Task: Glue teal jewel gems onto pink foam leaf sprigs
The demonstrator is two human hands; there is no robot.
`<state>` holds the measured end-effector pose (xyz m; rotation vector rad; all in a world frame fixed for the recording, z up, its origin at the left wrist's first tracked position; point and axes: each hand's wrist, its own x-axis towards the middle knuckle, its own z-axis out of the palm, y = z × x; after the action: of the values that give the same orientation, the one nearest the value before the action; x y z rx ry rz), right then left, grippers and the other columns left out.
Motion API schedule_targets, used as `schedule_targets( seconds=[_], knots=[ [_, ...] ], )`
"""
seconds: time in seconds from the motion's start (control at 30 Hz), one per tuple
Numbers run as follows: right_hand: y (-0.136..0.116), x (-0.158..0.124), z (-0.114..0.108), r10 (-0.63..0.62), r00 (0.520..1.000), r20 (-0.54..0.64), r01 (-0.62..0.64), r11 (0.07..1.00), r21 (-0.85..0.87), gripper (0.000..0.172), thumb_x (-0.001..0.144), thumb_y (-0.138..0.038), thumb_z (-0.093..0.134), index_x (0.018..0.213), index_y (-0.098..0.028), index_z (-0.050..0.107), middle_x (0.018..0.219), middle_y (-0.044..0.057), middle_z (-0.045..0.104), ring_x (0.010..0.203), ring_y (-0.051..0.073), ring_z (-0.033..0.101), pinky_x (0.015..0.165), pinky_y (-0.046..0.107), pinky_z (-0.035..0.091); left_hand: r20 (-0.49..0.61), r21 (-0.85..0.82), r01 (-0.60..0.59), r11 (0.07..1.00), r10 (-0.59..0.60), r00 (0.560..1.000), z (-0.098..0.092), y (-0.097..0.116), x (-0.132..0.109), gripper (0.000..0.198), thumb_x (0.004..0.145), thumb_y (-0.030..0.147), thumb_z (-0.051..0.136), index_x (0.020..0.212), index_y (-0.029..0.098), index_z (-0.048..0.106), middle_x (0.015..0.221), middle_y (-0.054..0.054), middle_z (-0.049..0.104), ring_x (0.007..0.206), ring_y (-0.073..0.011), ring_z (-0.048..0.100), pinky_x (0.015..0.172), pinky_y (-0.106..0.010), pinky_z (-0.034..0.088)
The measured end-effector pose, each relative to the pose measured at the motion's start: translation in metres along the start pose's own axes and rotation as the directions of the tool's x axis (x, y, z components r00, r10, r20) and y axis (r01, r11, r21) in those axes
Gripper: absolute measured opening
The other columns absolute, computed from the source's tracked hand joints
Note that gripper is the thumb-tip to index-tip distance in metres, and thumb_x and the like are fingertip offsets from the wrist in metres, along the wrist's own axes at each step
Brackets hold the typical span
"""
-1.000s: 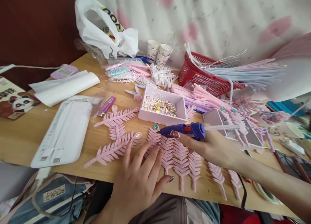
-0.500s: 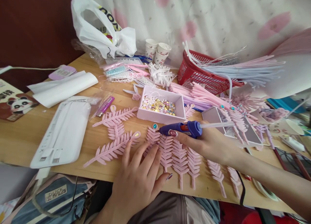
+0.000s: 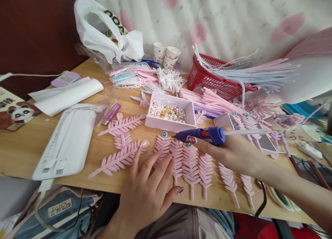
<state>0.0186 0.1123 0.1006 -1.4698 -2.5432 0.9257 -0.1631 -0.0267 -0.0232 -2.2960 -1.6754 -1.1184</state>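
My right hand (image 3: 223, 151) grips a blue hot glue gun (image 3: 204, 136), a clear glue stick (image 3: 245, 132) jutting from its back. The nozzle points left, close to the top of a pink fuzzy leaf (image 3: 177, 156) in a row of several. On the leaf (image 3: 161, 145) to its left sits a teal gem (image 3: 164, 134). My left hand (image 3: 149, 189) lies with spread fingers, its tips on the lower part of that leaf. Further left are more pink leaves (image 3: 116, 159), one with a yellowish gem (image 3: 144, 143) at its tip.
Behind the leaves stands a white box (image 3: 171, 125) of gems and beads. A red basket (image 3: 207, 76) holds pipe cleaners, with paper cups (image 3: 168, 61) to its left. A white power bank (image 3: 66, 142) and a purple lighter (image 3: 113, 114) lie on the left.
The glue gun and my right hand have shifted a little right, away from the teal gem. Another teal gem now shows below the gun. My left hand stays put.
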Motion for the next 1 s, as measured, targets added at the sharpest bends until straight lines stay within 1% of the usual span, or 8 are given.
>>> schedule_targets(
  seconds=[0.13,0.23,0.3,0.4,0.5,0.67,0.87,1.0],
  knots=[
    [0.003,-0.007,-0.002,0.081,0.997,-0.003,-0.082,0.996,-0.041,0.057,0.094,-0.075,0.049,0.080,-0.029,0.078,0.047,-0.003,0.051,0.046,0.017,0.050,0.047,0.029,0.040,0.058,0.005,-0.103,0.995,0.102,0.993,0.000,0.003,0.001,0.043,0.106,0.046,0.055,0.126,0.015,0.076,0.135,-0.001,0.078,0.125,-0.0260,0.060,0.135,-0.049,-0.002],
    [0.004,-0.011,-0.002,0.134,0.991,0.017,-0.132,0.987,-0.086,0.062,0.091,-0.082,0.046,0.097,-0.032,0.082,0.054,-0.002,0.060,0.049,0.018,0.052,0.047,0.029,0.039,0.137,0.029,-0.134,0.991,0.129,0.982,0.002,0.004,0.001,0.049,0.105,0.052,0.055,0.131,0.015,0.073,0.140,-0.002,0.075,0.131,-0.0268,0.057,0.134,-0.052,-0.009],
    [0.005,-0.013,-0.003,0.153,0.988,0.029,-0.149,0.983,-0.110,0.066,0.090,-0.086,0.043,0.104,-0.034,0.082,0.055,-0.002,0.059,0.052,0.020,0.055,0.049,0.030,0.040,0.154,0.036,-0.133,0.991,0.126,0.980,0.003,0.005,0.001,0.052,0.105,0.054,0.054,0.130,0.013,0.074,0.139,-0.003,0.075,0.131,-0.0277,0.057,0.133,-0.053,-0.010],
    [0.007,-0.013,-0.003,0.171,0.985,0.035,-0.163,0.973,-0.161,0.068,0.089,-0.087,0.041,0.101,-0.034,0.082,0.051,-0.002,0.053,0.050,0.020,0.052,0.048,0.030,0.037,0.160,0.038,-0.121,0.992,0.114,0.981,0.003,0.004,0.000,0.055,0.104,0.056,0.054,0.131,0.013,0.074,0.139,-0.004,0.075,0.131,-0.0288,0.057,0.134,-0.052,-0.009],
    [0.010,-0.012,-0.002,0.192,0.981,0.031,-0.183,0.965,-0.187,0.068,0.088,-0.088,0.041,0.086,-0.032,0.079,0.048,-0.002,0.048,0.047,0.019,0.048,0.047,0.030,0.034,0.159,0.036,-0.119,0.992,0.112,0.981,0.003,0.004,0.001,0.055,0.103,0.056,0.055,0.130,0.012,0.074,0.139,-0.004,0.075,0.130,-0.0290,0.057,0.134,-0.051,-0.008],
    [0.011,-0.014,-0.001,0.227,0.974,0.022,-0.221,0.961,-0.167,0.071,0.083,-0.093,0.041,0.073,-0.029,0.071,0.054,0.000,0.058,0.052,0.021,0.055,0.050,0.030,0.040,0.150,0.028,-0.128,0.991,0.122,0.981,0.001,0.004,0.001,0.053,0.104,0.056,0.055,0.126,0.013,0.076,0.136,-0.004,0.077,0.128,-0.0287,0.058,0.134,-0.051,-0.008],
    [0.011,-0.013,-0.002,0.178,0.984,0.028,-0.171,0.971,-0.167,0.070,0.087,-0.088,0.042,0.101,-0.032,0.082,0.059,0.000,0.064,0.055,0.022,0.059,0.052,0.030,0.043,0.156,0.021,-0.126,0.992,0.121,0.980,0.003,0.004,0.001,0.054,0.103,0.057,0.056,0.127,0.013,0.075,0.137,-0.004,0.076,0.128,-0.0289,0.058,0.134,-0.051,-0.008],
    [0.011,-0.012,-0.003,0.134,0.990,0.051,-0.125,0.981,-0.146,0.064,0.091,-0.083,0.044,0.104,-0.033,0.083,0.051,-0.003,0.058,0.048,0.019,0.053,0.049,0.029,0.039,0.148,0.025,-0.129,0.991,0.124,0.981,0.002,0.004,0.001,0.054,0.104,0.056,0.054,0.127,0.013,0.075,0.136,-0.004,0.076,0.127,-0.0286,0.059,0.134,-0.051,-0.009]
  ],
)
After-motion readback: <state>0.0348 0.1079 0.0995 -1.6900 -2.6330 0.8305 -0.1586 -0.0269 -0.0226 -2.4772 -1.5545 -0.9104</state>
